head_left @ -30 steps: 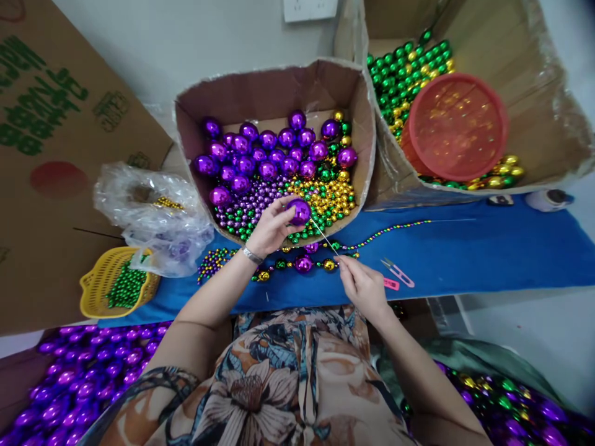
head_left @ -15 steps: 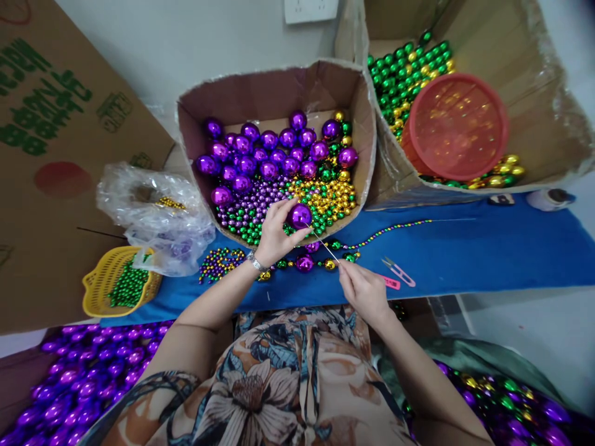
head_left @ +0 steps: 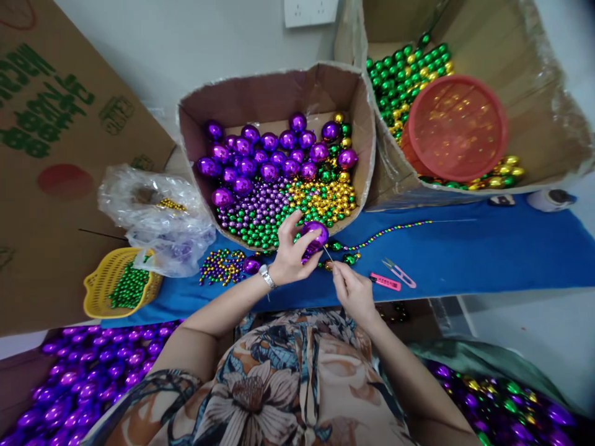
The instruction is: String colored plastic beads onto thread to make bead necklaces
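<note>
The left hand (head_left: pixel 292 256), its fingers pinching the purple ball (head_left: pixel 318 231) near the box (head_left: pixel 269 102), could get pricked if that slick ball slips against the needle (head_left: pixel 328 253) (pinched in the fingers of the right hand (head_left: pixel 352 290)).

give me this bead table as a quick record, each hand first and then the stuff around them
left hand: holds a large purple ball
right hand: pinches a thin rod, far end at the ball; whether it goes through, cannot tell
open box: large purple balls at the back, smaller purple, green and gold beads in front
bead strand: on the blue cloth, beyond the right hand
tools: pink cutter beside pink snips
yellow basket: green beads inside
</note>
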